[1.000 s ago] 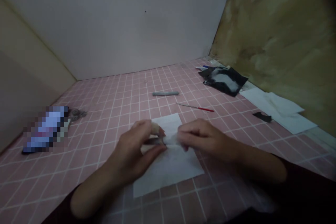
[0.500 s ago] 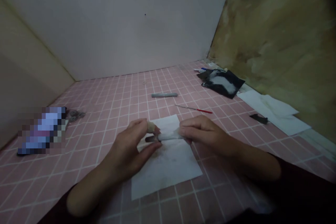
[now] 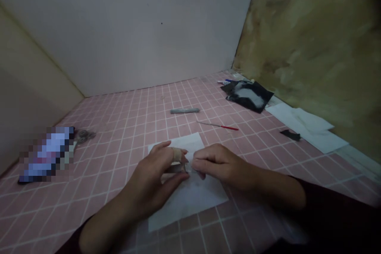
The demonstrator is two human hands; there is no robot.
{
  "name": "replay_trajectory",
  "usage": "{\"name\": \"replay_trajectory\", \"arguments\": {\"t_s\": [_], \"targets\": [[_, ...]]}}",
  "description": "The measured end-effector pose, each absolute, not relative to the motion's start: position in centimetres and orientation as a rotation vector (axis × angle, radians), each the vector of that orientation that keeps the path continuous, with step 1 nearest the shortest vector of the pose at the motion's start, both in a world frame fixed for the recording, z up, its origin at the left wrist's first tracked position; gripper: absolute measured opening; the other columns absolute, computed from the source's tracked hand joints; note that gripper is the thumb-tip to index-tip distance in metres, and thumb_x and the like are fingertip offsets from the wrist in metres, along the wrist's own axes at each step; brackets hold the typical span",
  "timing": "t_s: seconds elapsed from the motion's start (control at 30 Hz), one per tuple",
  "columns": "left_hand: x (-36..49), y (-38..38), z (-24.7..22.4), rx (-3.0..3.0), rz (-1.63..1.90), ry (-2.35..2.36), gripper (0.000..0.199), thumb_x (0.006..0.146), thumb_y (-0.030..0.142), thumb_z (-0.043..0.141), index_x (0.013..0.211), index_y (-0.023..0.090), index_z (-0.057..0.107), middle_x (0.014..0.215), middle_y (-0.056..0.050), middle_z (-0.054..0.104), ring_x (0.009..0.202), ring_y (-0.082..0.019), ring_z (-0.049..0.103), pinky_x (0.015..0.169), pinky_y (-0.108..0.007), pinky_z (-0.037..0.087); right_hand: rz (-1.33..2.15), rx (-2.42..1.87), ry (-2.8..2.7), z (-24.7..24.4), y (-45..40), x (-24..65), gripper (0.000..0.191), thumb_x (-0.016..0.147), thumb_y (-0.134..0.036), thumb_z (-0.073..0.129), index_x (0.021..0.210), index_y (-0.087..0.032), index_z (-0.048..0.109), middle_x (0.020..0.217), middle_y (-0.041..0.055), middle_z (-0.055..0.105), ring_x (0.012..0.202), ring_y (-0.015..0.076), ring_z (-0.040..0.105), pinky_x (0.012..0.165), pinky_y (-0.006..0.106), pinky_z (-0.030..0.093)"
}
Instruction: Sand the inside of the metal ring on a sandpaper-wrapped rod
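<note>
Well, toward the near edge of the counter (image 3: 113,210), the left hand (image 3: 150,180) and right hand (image 3: 222,166) are drawn in close, their fingers pinching a small white roll (image 3: 188,166) from either end. It looks like paper or tissue, but the fingers hide most of it, and I cannot tell whether anything lies inside. A strip of beige tape (image 3: 177,154) wraps one left finger. Under the hands, a white paper sheet (image 3: 186,212) lies flat and askew on the counter.

So far, the roll is the only thing in hand; everything else lies apart from the hands. Just beyond the sheet rests a thin pick with a red handle (image 3: 229,127), then a grey stick (image 3: 184,110). Toward the right edge are loose white sheets (image 3: 306,129) with a black scrap (image 3: 290,135) on them. Near the far right corner sit a black pouch (image 3: 235,95) and a blue pen (image 3: 228,80). By the left edge lie a pixelated object (image 3: 46,154) and a small dark coil (image 3: 85,135).
</note>
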State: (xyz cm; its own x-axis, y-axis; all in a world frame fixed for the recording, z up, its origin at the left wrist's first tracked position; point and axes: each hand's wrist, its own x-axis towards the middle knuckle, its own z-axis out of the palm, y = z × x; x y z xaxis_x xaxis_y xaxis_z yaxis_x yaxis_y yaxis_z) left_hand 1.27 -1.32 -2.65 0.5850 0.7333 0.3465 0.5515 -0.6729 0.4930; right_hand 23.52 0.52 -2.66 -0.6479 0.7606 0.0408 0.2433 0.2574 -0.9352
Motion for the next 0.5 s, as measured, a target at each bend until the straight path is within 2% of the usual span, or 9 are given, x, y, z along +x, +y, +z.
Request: {"name": "replay_trajectory", "arguments": {"t_s": [0.17,0.33,0.5], "targets": [[1.26,-1.35,-2.39,2.434,0.812,1.143,0.018,0.085,0.021,0.06,0.099,0.023,0.051,0.108,-0.005,0.065,0.112,-0.023,0.06,0.097,-0.045,0.046,1.3,-0.917,-1.961,-2.46,0.4,23.49,0.034,0.088,-0.026,0.044,0.056,-0.016,0.046,0.056,-0.0028,0.043,0.058,0.0097,0.044,0.058,0.024,0.033],[1.21,-1.39,-2.47,2.488,0.746,1.061,0.019,0.084,0.019,0.061,0.099,0.023,0.05,0.105,-0.003,0.066,0.112,-0.022,0.059,0.106,-0.047,0.037,1.396,-0.883,-2.061,-2.35,0.55,23.5,0.032,0.087,-0.025,0.045,0.057,-0.015,0.048,0.054,-0.0032,0.043,0.056,0.0094,0.043,0.057,0.024,0.032],[1.06,-1.33,-2.4,2.472,0.796,1.133,0.019,0.085,0.021,0.061,0.1,0.023,0.049,0.107,-0.005,0.065,0.113,-0.023,0.058,0.1,-0.046,0.042,1.348,-0.902,-1.992,-2.14,0.64,23.63,0.033,0.088,-0.025,0.045,0.056,-0.015,0.048,0.055,-0.0032,0.043,0.056,0.0089,0.041,0.057,0.024,0.032]]}}
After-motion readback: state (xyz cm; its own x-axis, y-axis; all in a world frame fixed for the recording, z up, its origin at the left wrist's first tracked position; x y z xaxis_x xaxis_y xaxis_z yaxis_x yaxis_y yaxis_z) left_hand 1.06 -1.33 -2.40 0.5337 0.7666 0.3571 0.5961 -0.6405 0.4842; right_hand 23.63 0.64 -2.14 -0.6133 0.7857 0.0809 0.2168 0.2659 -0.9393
